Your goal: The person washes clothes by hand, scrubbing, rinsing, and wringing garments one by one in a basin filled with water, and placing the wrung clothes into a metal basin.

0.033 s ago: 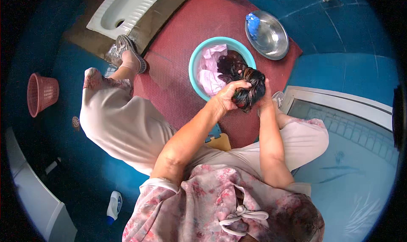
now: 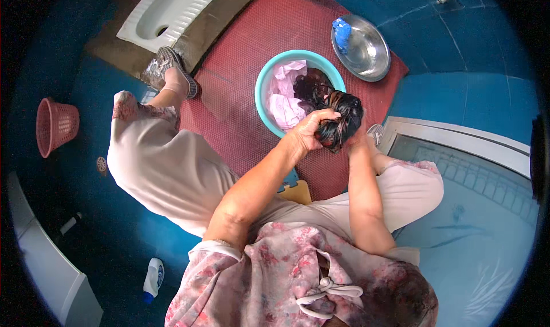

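A dark wet cloth (image 2: 342,119), bunched into a lump, is between my two hands over the right rim of a turquoise basin (image 2: 261,101). My left hand (image 2: 310,129) grips its left side, thumb across the top. On the other side my right hand (image 2: 357,134) presses against the bundle, its fingers mostly hidden behind the cloth. More dark fabric (image 2: 313,86) trails from the bundle into the basin. Pale pink cloth (image 2: 285,110) lies beside it there, on the left.
The basin stands on a red textured mat (image 2: 235,58). A metal bowl (image 2: 366,52) holding a blue packet (image 2: 342,35) sits far right. A squat toilet (image 2: 150,12) lies far left, a pink basket (image 2: 58,126) at left, a white bottle (image 2: 154,276) near left. A white-framed panel (image 2: 458,133) is at right.
My right hand has shifted slightly down and behind the dark cloth, so less of its fingers shows. The bundle has turned a little to the right. My left hand stays in place.
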Tool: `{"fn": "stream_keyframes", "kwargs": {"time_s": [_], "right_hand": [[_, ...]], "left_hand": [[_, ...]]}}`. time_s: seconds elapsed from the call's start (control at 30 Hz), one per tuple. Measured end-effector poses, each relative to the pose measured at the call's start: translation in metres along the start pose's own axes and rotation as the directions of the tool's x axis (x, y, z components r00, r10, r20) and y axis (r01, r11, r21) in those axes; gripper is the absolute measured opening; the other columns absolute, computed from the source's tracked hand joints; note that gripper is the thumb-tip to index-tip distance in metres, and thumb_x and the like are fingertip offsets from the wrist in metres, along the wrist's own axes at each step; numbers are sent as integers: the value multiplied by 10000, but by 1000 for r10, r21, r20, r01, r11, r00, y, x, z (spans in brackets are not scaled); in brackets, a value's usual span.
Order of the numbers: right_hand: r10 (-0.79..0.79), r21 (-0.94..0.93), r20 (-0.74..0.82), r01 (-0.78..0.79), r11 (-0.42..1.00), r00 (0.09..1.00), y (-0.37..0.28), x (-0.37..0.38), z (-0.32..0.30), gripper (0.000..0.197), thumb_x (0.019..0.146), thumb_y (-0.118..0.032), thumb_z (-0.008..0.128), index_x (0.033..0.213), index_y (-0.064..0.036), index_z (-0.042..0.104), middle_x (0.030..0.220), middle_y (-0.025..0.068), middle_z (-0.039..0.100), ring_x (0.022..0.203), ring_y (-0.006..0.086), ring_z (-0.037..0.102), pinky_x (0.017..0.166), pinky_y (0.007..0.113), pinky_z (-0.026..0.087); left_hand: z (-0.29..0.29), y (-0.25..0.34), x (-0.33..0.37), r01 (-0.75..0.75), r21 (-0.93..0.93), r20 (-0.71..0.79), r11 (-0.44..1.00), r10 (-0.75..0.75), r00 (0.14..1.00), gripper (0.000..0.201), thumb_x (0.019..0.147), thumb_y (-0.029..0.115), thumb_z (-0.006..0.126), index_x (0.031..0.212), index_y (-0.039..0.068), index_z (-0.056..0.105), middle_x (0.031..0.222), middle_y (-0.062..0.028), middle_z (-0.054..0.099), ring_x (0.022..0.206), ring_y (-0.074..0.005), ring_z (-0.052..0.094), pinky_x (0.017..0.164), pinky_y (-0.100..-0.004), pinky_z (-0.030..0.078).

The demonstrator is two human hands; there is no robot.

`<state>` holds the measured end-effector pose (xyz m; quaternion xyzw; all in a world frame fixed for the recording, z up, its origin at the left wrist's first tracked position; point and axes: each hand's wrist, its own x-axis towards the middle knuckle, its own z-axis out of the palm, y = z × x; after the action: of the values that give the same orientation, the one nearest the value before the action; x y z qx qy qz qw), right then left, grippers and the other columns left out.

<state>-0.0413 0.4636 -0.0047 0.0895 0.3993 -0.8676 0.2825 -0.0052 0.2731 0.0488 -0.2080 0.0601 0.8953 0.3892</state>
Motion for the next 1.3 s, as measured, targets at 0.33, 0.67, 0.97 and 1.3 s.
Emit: {"fn": "stream_keyframes", "kwargs": {"time_s": [0.33,0.67,0.97,1.3], "right_hand": [[-199,316,157,142,938,967,18,-7,83,663,834,-548,514,1342,-147,371,1320,136,439,1196,390,399,1005,556,321],[144,-624,-135,-197,756,980,-26,48,65,175,783,-155,677,870,-57,561,865,38,603,828,112,582,767,231,458],[-292,-942,-70,34,335,954,11,72,59,313,820,-147,618,1102,-16,581,1017,78,602,925,148,547,834,263,426],[-68,-554,-337,-140,820,939,44,97,55,330,743,-125,729,1035,-63,590,943,56,585,850,143,549,759,277,449]], "left_hand": [[0,-12,3,4,-266,258,964,67,964,458,805,267,519,1220,76,490,1121,-159,588,998,-293,589,817,-484,499],[-33,-17,40,-169,440,-247,882,299,922,340,801,257,502,912,-47,607,812,-133,644,670,-244,620,597,-366,490],[-41,11,43,153,984,-42,-95,707,706,408,747,188,533,1051,-80,488,861,-294,607,823,-458,587,756,-487,475],[-76,57,33,70,988,72,-135,820,568,650,673,260,673,1216,2,427,1078,-262,527,994,-396,539,863,-432,443]]}}
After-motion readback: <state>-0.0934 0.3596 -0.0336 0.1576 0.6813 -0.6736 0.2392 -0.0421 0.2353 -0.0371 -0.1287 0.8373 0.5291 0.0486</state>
